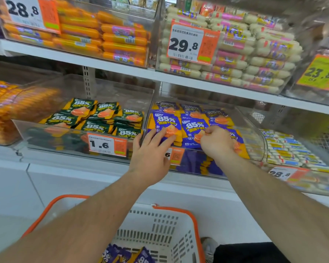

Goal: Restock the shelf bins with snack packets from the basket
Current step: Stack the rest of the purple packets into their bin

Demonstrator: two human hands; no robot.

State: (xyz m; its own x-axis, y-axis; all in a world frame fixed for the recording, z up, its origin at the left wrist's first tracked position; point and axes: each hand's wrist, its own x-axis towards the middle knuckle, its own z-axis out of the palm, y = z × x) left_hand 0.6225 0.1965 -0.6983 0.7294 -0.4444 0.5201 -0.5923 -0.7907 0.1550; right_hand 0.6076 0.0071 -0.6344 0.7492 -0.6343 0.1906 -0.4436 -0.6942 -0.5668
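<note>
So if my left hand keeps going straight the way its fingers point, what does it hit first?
Most likely the purple snack packets: the left hand already has its fingertips on the front row, though depth is hard to judge.

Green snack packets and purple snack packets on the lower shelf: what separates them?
In the head view, a clear plastic bin wall stands between green packets and purple packets; the left hand overlaps its front.

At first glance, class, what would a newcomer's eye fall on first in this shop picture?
Both hands, the left hand and the right hand, reach into the clear bin of purple snack packets at the centre. Beside it, to the left, lie green packets. Below stands a white basket with orange handles.
</note>
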